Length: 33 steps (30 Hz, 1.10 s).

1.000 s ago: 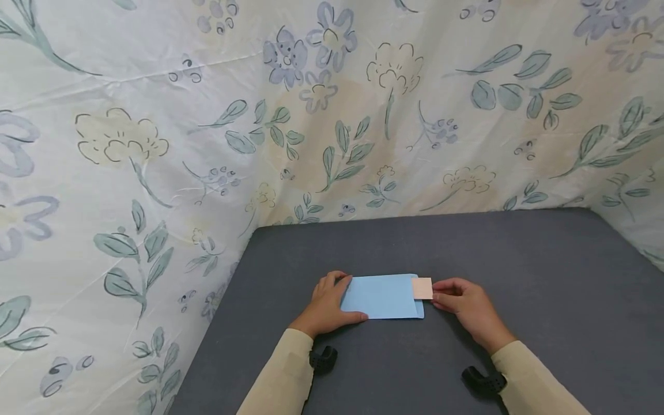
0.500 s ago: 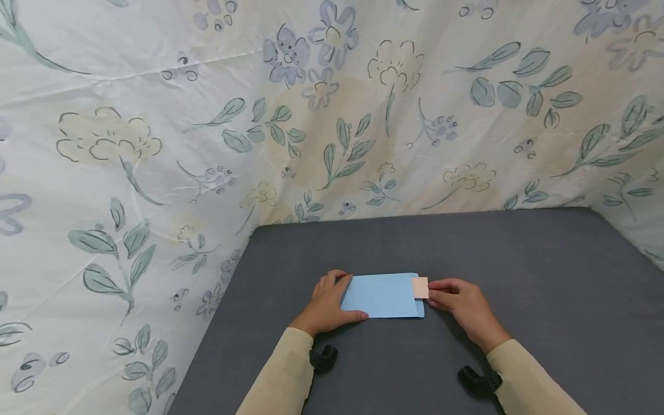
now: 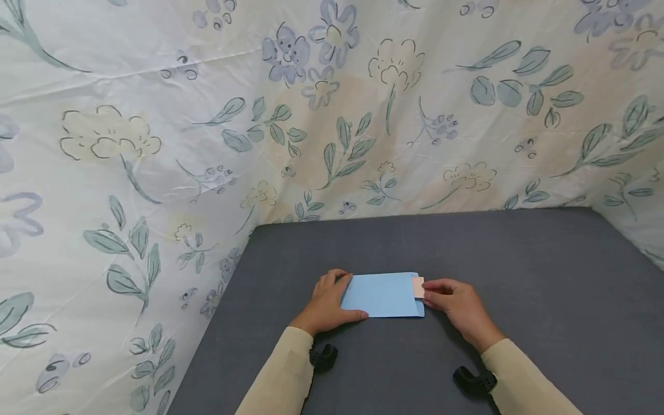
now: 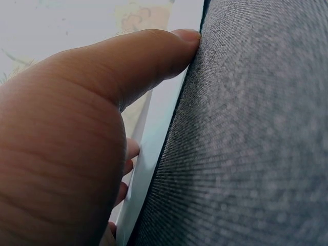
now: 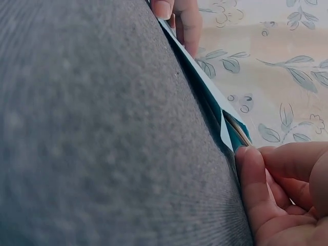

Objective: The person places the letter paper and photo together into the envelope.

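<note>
In the head view a light blue envelope (image 3: 381,295) lies flat on the dark grey table, its opening facing right. My left hand (image 3: 328,302) holds its left end, thumb along the near edge and fingers at the far edge. A small pale pink card (image 3: 418,287) sticks out of the opening, most of it hidden inside. My right hand (image 3: 463,306) pinches the card's outer end between thumb and fingers. The right wrist view has the envelope's mouth (image 5: 224,134) gaping slightly, with the fingertips right at it. The left thumb (image 4: 154,51) spans the envelope (image 4: 160,110) in the left wrist view.
The dark grey tabletop (image 3: 519,259) stretches around the hands. Floral cloth (image 3: 332,115) hangs behind it and along the left and right sides. A black wrist camera mount shows at the left wrist (image 3: 324,358) and the right wrist (image 3: 474,381).
My right hand has moved left, pushing the card deeper into the envelope, so less of it shows. The left hand and envelope stay in nearly the same place.
</note>
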### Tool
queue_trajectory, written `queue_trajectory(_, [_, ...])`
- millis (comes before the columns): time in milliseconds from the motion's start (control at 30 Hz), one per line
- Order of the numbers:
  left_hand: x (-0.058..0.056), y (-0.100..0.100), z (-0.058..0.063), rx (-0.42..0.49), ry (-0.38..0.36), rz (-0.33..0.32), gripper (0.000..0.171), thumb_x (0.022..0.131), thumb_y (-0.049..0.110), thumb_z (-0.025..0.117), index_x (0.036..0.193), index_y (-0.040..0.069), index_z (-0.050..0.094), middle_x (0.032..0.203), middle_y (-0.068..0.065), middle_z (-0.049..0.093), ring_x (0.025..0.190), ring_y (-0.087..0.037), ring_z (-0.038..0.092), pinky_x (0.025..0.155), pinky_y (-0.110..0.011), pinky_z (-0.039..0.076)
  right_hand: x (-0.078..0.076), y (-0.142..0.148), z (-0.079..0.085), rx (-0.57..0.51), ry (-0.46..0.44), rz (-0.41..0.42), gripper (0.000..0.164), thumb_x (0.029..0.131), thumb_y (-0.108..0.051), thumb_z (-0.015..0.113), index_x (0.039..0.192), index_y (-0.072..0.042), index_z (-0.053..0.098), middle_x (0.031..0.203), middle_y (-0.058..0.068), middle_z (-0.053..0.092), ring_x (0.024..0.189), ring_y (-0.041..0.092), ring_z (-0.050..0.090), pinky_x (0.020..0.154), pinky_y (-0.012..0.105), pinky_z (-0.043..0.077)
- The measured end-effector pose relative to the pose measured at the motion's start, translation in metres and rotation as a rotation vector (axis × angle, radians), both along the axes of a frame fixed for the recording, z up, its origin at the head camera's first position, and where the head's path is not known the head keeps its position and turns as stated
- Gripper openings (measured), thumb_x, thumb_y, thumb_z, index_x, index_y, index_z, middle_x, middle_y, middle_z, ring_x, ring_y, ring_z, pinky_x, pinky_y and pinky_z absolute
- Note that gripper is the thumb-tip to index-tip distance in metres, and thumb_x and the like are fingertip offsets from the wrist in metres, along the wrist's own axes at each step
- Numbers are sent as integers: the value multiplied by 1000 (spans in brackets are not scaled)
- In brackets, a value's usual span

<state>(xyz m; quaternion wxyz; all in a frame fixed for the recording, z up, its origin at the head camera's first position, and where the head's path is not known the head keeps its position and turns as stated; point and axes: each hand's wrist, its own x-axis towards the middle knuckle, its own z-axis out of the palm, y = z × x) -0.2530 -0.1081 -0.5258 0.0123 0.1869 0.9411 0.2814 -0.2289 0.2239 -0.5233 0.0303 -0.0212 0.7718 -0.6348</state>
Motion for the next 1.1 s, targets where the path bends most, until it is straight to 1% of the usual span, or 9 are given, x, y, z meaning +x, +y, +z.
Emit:
queue_trajectory(100, [-1,0,0,-8,0,5,108,85,69,85,168,13,45,164,-7,36,148,-29,33,119,-59,32,-1,-1,1,-6,5,12,34,107,-7,73,136,10,69,133,24,67,111,28,72,89,29,59])
queue_trajectory(200, [-3,2,-2,-17,1,18,108,84,70,85,168,15,45,164,-6,36,148,-28,33,119,-58,32,-5,1,0,5,5,35,35,107,-9,72,137,9,69,133,23,68,110,27,74,89,29,59])
queue_trajectory(333, [-4,6,-3,-25,-1,30,107,85,70,85,168,16,45,165,-4,36,149,-27,32,120,-57,31,-10,4,1,32,-11,69,38,109,-14,72,140,7,69,135,21,69,111,26,74,90,28,58])
queue_trajectory(467, [-6,9,-2,-18,0,35,107,85,69,85,168,15,45,164,-5,36,149,-28,33,120,-58,32,-16,6,2,57,-17,99,41,108,-20,73,140,5,71,136,19,70,112,25,73,88,29,58])
queue_trajectory(600, [-8,12,-3,-17,1,41,108,85,69,86,168,14,45,164,-6,36,148,-28,33,119,-58,32,-22,10,2,51,-16,131,44,108,-25,74,142,2,71,136,17,71,110,25,72,85,32,59])
queue_trajectory(833, [-7,8,-3,-30,16,28,107,85,69,85,168,14,45,164,-5,37,147,-27,34,120,-56,32,-15,5,3,11,-18,180,57,107,-33,75,151,1,62,140,18,69,111,28,71,86,35,60])
queue_trajectory(967, [-5,5,-1,-18,16,26,105,85,67,86,167,14,47,163,-5,37,148,-27,34,120,-57,31,-9,4,4,-34,-6,161,54,109,-30,73,149,4,62,139,20,67,113,29,71,88,34,60])
queue_trajectory(1033, [-3,4,0,-10,13,25,104,85,67,86,167,15,48,163,-5,38,149,-27,33,120,-57,31,-6,4,3,-56,8,124,51,110,-29,71,145,6,63,136,22,68,113,29,72,88,34,60])
queue_trajectory(1100, [-2,3,-1,-6,15,22,104,85,67,86,166,14,48,163,-5,38,149,-27,33,119,-57,32,-4,4,2,-69,19,67,48,110,-31,71,139,7,65,131,21,69,110,28,72,87,32,60])
